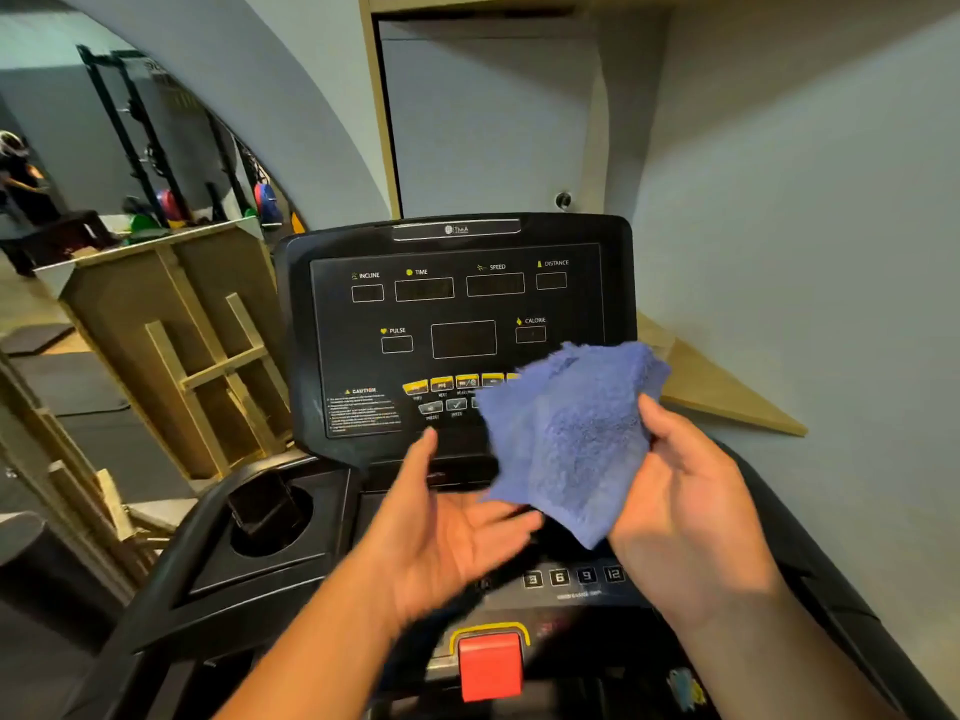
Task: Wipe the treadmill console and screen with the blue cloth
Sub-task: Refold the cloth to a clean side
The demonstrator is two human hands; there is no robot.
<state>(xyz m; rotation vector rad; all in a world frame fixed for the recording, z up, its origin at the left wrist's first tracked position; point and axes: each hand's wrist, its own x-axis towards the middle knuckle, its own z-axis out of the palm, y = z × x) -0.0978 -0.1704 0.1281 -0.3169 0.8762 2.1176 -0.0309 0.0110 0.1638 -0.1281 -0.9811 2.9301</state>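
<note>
Head view, black treadmill console (363,314), blue cloth (566,433), grey wall (805,226), possibly gym racks (140,137).

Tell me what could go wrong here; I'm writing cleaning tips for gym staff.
The cloth hangs loosely from the right hand, bunched, so it might slip or wipe unevenly. Wiping across the yellow buttons could press one by accident. The red stop key sits below both hands and could get knocked.
</note>
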